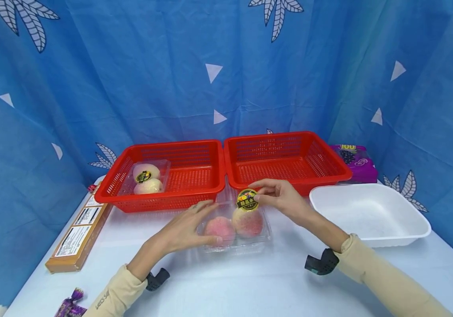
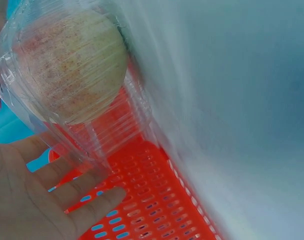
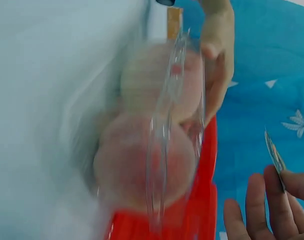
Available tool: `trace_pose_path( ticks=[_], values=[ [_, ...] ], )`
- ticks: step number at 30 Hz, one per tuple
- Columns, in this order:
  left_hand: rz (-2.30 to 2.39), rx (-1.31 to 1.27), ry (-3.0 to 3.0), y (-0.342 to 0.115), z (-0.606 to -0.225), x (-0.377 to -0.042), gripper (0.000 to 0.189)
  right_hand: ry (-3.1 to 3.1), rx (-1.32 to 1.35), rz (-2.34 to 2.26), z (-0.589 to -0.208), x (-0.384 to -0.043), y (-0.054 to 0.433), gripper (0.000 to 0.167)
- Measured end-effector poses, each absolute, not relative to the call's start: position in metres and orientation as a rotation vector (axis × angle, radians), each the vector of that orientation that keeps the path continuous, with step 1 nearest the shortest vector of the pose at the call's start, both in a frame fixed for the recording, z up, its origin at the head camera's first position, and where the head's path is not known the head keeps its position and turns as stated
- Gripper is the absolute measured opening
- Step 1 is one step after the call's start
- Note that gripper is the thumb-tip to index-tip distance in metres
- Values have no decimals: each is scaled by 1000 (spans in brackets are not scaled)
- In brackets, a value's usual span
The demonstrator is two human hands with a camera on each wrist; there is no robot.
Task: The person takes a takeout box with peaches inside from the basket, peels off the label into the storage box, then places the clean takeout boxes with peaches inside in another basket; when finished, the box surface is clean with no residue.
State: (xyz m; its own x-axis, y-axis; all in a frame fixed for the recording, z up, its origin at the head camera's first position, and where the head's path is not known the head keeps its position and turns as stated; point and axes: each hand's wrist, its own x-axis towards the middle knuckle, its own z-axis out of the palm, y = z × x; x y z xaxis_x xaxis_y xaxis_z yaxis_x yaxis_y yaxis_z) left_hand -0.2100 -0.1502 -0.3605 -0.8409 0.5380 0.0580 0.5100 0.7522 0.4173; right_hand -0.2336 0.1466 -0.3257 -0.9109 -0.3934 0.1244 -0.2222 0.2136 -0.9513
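A clear plastic box (image 1: 236, 247) with two pinkish-yellow peaches (image 1: 220, 230) sits on the table in the middle of the head view. My left hand (image 1: 184, 229) rests at the box's left side, thumb toward the front; the left wrist view shows its fingers (image 2: 94, 207) spread and fairly straight by the plastic. Between thumb and forefinger, my right hand (image 1: 284, 200) pinches a round black-and-gold sticker (image 1: 247, 199) over the box's back right part. Seen edge-on in the right wrist view, the sticker (image 3: 275, 156) is apart from the box there.
Two red baskets (image 1: 171, 198) (image 1: 290, 184) stand behind the box; the left one holds another boxed pair of peaches (image 1: 148, 186) with a similar sticker. A white tray (image 1: 393, 240) and purple package (image 1: 359, 165) are right. A long carton (image 1: 73, 242) and purple wrapper (image 1: 69, 308) lie left.
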Motion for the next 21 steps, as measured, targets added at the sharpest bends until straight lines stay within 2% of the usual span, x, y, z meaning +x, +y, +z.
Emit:
trace_pose_path(
  ticks=[8, 16, 18, 21],
  values=[
    [676, 860, 2867, -150, -360, -211, 91, 2367, -472, -1542, -300, -253, 205, 18],
    [669, 851, 2861, -151, -360, -211, 93, 2138, -618, -1141, -295, -287, 284, 24],
    [668, 857, 2861, -151, -360, -212, 93, 2119, -587, -1053, -295, -292, 299, 28],
    [671, 863, 2863, -151, -360, -211, 93, 2102, -483, -937, -297, -296, 315, 24]
  ],
)
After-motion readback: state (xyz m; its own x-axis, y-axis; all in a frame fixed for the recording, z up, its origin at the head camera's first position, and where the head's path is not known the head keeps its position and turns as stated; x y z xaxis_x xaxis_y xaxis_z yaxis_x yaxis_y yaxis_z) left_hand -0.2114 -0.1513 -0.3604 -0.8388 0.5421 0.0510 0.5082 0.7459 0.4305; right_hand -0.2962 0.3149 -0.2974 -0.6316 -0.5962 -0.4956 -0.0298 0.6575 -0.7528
